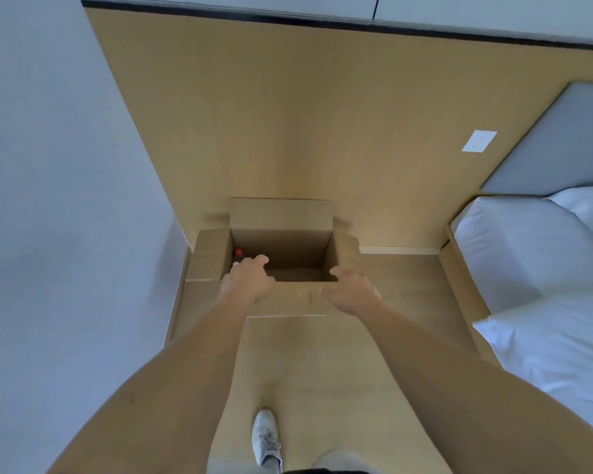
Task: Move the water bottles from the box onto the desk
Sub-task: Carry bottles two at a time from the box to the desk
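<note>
An open cardboard box (281,213) stands on the wooden floor against a wood-panelled wall, its flaps folded outward. In the box's left near corner a water bottle (238,255) with a red cap shows just above my left hand (250,280). That hand hovers over the box's near left edge with fingers loosely curled toward the bottle; whether it touches the bottle is hidden. My right hand (348,289) hangs over the near right edge, fingers relaxed and spread, holding nothing. The rest of the box's inside looks dark and bare. No desk is in view.
A bed (541,268) with white bedding and a grey headboard fills the right side. A white wall lies on the left. A wall socket (479,141) sits on the wood panel. My white shoe (266,436) stands on the floor below the box.
</note>
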The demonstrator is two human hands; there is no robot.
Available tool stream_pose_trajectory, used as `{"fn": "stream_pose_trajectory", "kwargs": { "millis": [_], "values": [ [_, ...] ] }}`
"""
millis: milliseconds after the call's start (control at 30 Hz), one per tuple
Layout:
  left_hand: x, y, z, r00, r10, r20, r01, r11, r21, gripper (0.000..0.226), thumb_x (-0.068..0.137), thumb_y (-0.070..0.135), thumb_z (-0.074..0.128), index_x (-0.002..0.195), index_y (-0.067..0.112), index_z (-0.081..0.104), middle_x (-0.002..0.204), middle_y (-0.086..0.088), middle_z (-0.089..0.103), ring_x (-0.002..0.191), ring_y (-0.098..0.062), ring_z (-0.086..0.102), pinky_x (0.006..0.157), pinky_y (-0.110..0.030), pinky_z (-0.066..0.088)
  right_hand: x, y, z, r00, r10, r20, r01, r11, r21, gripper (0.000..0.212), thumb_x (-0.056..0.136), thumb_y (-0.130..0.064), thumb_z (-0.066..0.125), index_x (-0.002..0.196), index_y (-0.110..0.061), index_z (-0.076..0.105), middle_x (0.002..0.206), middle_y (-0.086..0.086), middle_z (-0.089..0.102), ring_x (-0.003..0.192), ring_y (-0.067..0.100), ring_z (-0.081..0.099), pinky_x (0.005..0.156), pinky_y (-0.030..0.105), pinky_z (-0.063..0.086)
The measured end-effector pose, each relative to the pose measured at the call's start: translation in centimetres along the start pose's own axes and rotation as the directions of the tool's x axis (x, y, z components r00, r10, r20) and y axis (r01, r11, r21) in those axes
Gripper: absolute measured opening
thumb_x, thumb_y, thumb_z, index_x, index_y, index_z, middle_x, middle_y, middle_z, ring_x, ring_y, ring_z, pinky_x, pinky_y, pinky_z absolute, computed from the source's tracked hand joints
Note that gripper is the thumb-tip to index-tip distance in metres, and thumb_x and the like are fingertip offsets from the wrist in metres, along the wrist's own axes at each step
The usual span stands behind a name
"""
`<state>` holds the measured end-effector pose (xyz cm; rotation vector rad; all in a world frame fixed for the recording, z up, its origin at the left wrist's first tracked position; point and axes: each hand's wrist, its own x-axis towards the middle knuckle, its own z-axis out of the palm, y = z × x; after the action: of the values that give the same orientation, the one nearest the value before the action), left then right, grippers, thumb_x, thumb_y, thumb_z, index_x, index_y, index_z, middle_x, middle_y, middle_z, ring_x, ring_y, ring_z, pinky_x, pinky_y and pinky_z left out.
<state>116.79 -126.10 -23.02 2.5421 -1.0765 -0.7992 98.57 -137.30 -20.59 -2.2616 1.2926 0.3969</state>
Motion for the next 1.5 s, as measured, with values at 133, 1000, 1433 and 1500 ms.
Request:
{"fn": "stream_pose_trajectory", "kwargs": {
  "millis": [133, 1000, 1433, 1500],
  "values": [
    [5.8, -0.3, -1.6, 0.999, 0.01, 0.03, -0.01, 1.0, 0.0, 0.056, 0.096, 0.027, 0.054, 0.15, 0.021, 0.04, 0.133, -0.008, 0.054, 0.12, -0.032, 0.054, 0.101, -0.048, 0.047, 4.8, -2.0, -0.8, 1.0, 0.001, 0.023, -0.001, 1.0, 0.014, 0.061, 0.096, -0.046, 0.049, 0.15, -0.022, 0.035, 0.144, 0.01, 0.047, 0.131, 0.032, 0.046, 0.105, 0.044, 0.044],
    [36.6, 0.1, 4.1, 0.966, -0.18, 0.185, 0.184, 0.983, -0.001, 0.052, 0.099, 0.03, 0.051, 0.149, 0.028, 0.041, 0.137, -0.009, 0.055, 0.119, -0.034, 0.056, 0.1, -0.051, 0.047, 41.8, -1.0, -0.3, 0.978, -0.047, 0.202, 0.043, 0.999, 0.029, 0.057, 0.096, -0.048, 0.055, 0.146, -0.025, 0.042, 0.142, 0.007, 0.052, 0.127, 0.03, 0.051, 0.097, 0.04, 0.047],
    [43.3, -15.0, 20.5, 0.863, -0.4, 0.308, 0.348, 0.914, 0.21, 0.046, 0.1, 0.03, 0.049, 0.146, 0.025, 0.045, 0.135, -0.009, 0.054, 0.122, -0.032, 0.053, 0.093, -0.044, 0.049, 52.7, 8.3, 18.7, 0.919, 0.156, 0.362, -0.126, 0.987, -0.104, 0.057, 0.096, -0.047, 0.055, 0.148, -0.031, 0.038, 0.137, 0.008, 0.053, 0.12, 0.03, 0.054, 0.086, 0.036, 0.046],
    [44.2, -16.6, 22.0, 0.857, -0.421, 0.297, 0.358, 0.902, 0.243, 0.044, 0.1, 0.028, 0.049, 0.143, 0.024, 0.048, 0.136, -0.008, 0.053, 0.123, -0.032, 0.052, 0.096, -0.044, 0.047, 54.0, 8.9, 20.8, 0.914, 0.17, 0.369, -0.136, 0.984, -0.117, 0.057, 0.096, -0.048, 0.055, 0.148, -0.031, 0.037, 0.138, 0.008, 0.053, 0.121, 0.031, 0.054, 0.088, 0.036, 0.047]
  ]
}}
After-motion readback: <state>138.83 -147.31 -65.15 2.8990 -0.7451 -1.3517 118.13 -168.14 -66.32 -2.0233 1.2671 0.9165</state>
